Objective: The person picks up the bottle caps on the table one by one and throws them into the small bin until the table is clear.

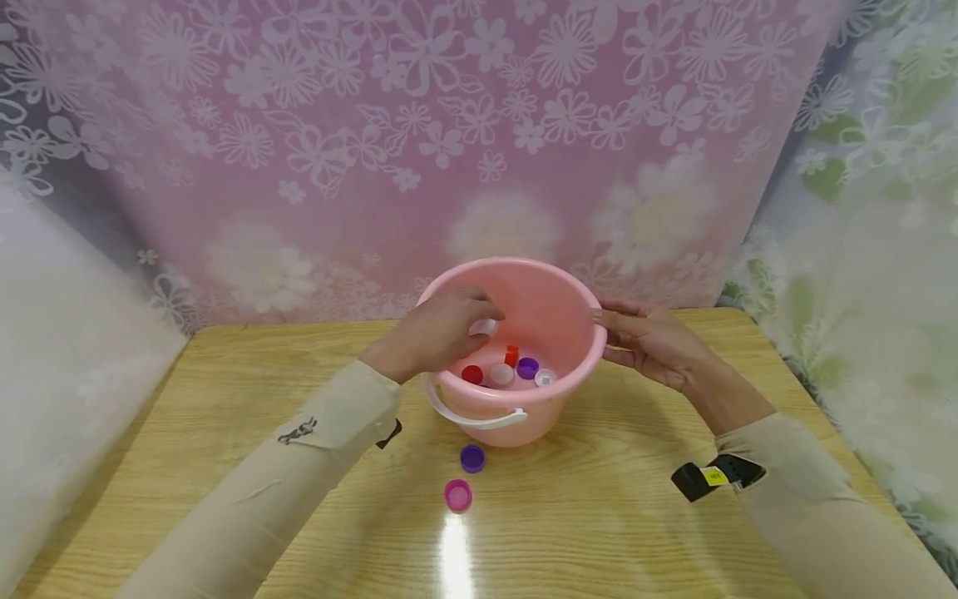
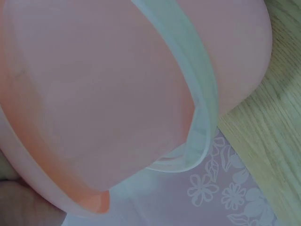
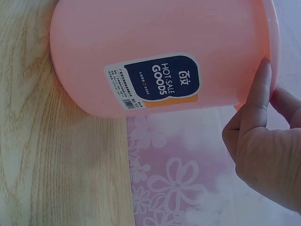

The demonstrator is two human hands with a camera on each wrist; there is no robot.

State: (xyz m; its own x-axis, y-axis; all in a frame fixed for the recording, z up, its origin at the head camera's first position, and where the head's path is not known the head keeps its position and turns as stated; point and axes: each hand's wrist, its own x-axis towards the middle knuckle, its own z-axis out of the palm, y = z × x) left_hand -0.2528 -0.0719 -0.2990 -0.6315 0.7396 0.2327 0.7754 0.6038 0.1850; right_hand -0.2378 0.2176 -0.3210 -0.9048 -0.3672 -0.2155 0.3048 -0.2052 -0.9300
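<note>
A pink plastic bucket [image 1: 550,416] stands on the table, tipped slightly toward me in the head view. My left hand [image 1: 441,329] reaches over its left rim, with a white bottle cap [image 1: 485,327] between thumb and fingers. On the bucket's floor lie a red cap [image 1: 472,374], a purple cap [image 1: 527,368], white caps [image 1: 545,378] and an orange-red piece [image 1: 512,356]. My right hand [image 1: 654,343] grips the right rim, thumb over the edge and fingers along the outer wall. The right wrist view shows those fingers [image 3: 257,101] under the rim beside a printed label [image 3: 155,80].
In front of the bucket, a purple cap [image 1: 472,458] and a pink cap [image 1: 458,495] lie on the wooden table [image 1: 599,532]. The bucket's white handle [image 1: 479,420] hangs down at the front. A flowered curtain [image 1: 359,166] stands behind the table.
</note>
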